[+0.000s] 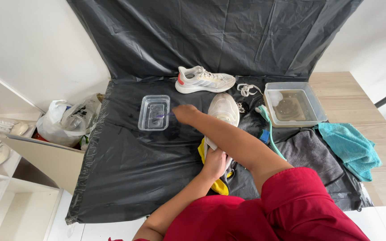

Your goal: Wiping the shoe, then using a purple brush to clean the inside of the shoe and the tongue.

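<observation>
**Black sheet, white shoe, brush at the water tub**

Black plastic sheet covers the worktop and runs up the wall. Large tub of murky water sits right of centre, grey towel and teal towel in front of it and to its right. Second white sneaker lies at the back, well clear, with loose laces beside it.

Work shoe lies sole-side up mid-sheet, on a yellow cloth. Left hand is clamped on its near end. Right hand is closed on a small purple brush, crossed over the left arm, tip over the small clear tub.

My read, for doing it well:
- wet bristles only, shake off over the tub
- keep left grip firm so the shoe won't skid on plastic
- short strokes, away from the body
- rewet often; sheet is slick, so watch drips
</observation>
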